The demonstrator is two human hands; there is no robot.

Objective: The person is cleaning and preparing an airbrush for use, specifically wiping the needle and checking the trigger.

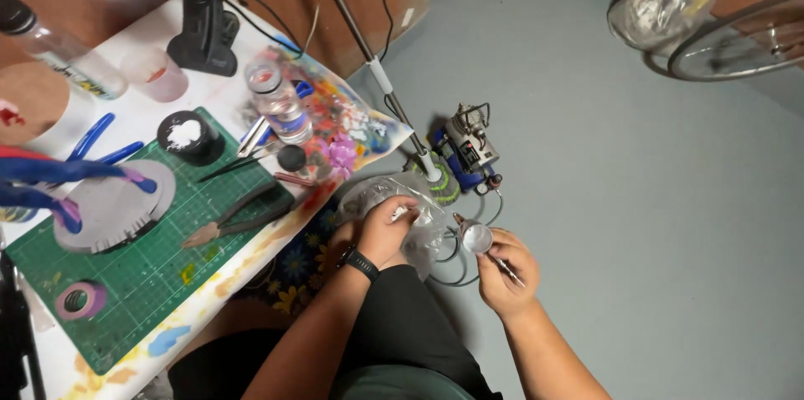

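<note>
You hold one airbrush (pixel 484 242) tight in your right hand (pixel 505 270). Your left hand (pixel 383 228) fingers squeeze one plastic bag (pixel 419 232).

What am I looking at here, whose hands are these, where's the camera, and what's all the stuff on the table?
The single picture comes from a camera worn on a person's head, looking down at their own two bare hands. The left hand, with a black wristwatch, grips a crumpled clear plastic bag. The right hand holds a small metal airbrush with a shiny cup. On the table to the left lies a green cutting mat with pliers, a purple tape roll and a water bottle. A small compressor sits on the grey floor.
</note>
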